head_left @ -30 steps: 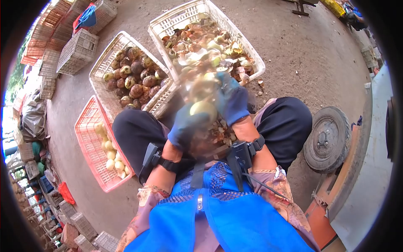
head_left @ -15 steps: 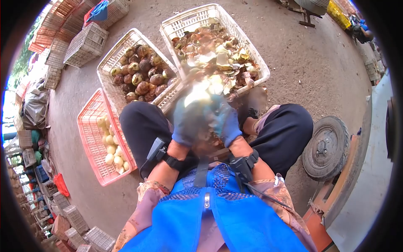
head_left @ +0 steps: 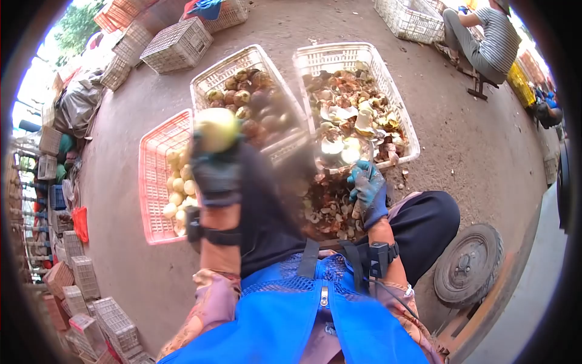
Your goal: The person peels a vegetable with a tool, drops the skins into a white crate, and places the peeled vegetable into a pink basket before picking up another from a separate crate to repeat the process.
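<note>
My left hand (head_left: 216, 173), gloved and blurred by motion, holds a pale yellow-green peeled bulb (head_left: 216, 129) beside the pink basket (head_left: 147, 200), in which several pale peeled bulbs (head_left: 176, 198) lie. My right hand (head_left: 368, 189), in a blue-green glove, is closed around a small tool whose handle (head_left: 356, 210) partly shows; its blade is hidden. Dark unpeeled bulbs (head_left: 242, 97) fill part of a white crate (head_left: 200, 85). Peelings (head_left: 364, 115) lie in a second white crate (head_left: 407, 121), and more scraps (head_left: 327, 209) are heaped between my legs.
A seated person (head_left: 485, 45) is at the upper right near another white crate (head_left: 412, 21). A wheel (head_left: 468, 266) lies on the ground at the right, beside a metal sheet (head_left: 521, 297). Stacked crates (head_left: 176, 48) stand at the upper left.
My hands have moved apart. The left one has swung left with the pale bulb toward the pink basket; the right one has shifted right. The view has turned, bringing the seated person into sight.
</note>
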Tool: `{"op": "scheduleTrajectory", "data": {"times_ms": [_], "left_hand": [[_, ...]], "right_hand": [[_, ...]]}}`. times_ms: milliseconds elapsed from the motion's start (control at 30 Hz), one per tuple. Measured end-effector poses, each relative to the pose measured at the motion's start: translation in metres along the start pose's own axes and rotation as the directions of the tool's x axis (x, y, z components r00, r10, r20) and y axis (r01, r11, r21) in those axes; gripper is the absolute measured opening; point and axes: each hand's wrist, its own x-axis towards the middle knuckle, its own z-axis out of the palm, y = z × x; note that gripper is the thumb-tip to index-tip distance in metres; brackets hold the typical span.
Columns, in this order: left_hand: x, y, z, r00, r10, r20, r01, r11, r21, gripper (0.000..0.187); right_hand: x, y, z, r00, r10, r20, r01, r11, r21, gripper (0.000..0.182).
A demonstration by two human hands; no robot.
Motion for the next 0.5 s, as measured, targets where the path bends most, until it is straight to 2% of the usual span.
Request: {"op": "scheduleTrajectory", "data": {"times_ms": [33,67,100,167,200,233,300,333,367,400,433,467,500], "left_hand": [[0.012,0.039,-0.017,0.985,0.170,-0.002,-0.169,0.981,0.092,0.043],[0.014,0.073,-0.029,0.985,0.167,-0.037,-0.166,0.986,0.010,0.047],[0.011,0.103,-0.041,0.984,0.161,-0.072,-0.166,0.984,-0.070,0.051],[0.005,0.148,-0.073,0.932,0.174,-0.317,-0.197,0.980,-0.042,0.054],[0.010,0.163,-0.104,0.869,0.196,-0.455,-0.210,0.978,0.020,0.053],[0.006,0.154,-0.102,0.834,0.152,-0.530,-0.210,0.976,-0.051,0.050],[0.022,0.140,-0.134,0.852,0.118,-0.510,-0.078,0.992,0.099,0.044],[0.035,0.120,-0.128,0.883,0.096,-0.459,-0.003,0.980,0.200,0.042],[0.047,0.098,-0.122,0.873,0.059,-0.484,0.086,0.958,0.272,0.045],[0.064,0.081,-0.136,0.926,-0.018,-0.378,0.176,0.905,0.388,0.047],[0.080,0.056,-0.134,0.931,-0.042,-0.363,0.228,0.842,0.488,0.046],[0.089,0.047,-0.137,0.908,-0.042,-0.417,0.250,0.853,0.458,0.041],[0.118,0.014,-0.139,0.895,-0.200,-0.399,0.430,0.625,0.652,0.038]], "right_hand": [[-0.002,-0.004,0.001,0.995,0.099,-0.018,-0.098,0.994,0.045,0.029],[0.001,0.002,0.001,0.998,0.067,-0.005,-0.066,0.992,0.109,0.038],[0.002,0.001,0.003,0.998,0.068,0.000,-0.068,0.992,0.111,0.038],[0.000,-0.008,0.007,0.997,0.073,-0.029,-0.066,0.981,0.183,0.045],[-0.001,-0.015,0.009,0.993,0.112,-0.030,-0.106,0.982,0.156,0.044],[-0.001,-0.020,0.010,0.993,0.115,-0.031,-0.109,0.983,0.150,0.044],[-0.007,-0.024,0.012,0.977,0.214,-0.019,-0.192,0.911,0.365,0.042],[-0.011,-0.028,0.016,0.979,0.203,-0.001,-0.189,0.917,0.352,0.044],[-0.016,-0.034,0.019,0.978,0.209,-0.003,-0.195,0.918,0.344,0.044],[-0.020,-0.041,0.022,0.976,0.205,0.066,-0.215,0.949,0.230,0.043],[-0.018,-0.043,0.024,0.969,0.210,0.132,-0.226,0.968,0.111,0.042],[-0.011,-0.041,0.027,0.970,0.211,0.118,-0.227,0.965,0.134,0.042],[-0.017,-0.037,0.026,0.969,0.212,0.122,-0.220,0.974,0.056,0.039]]}}
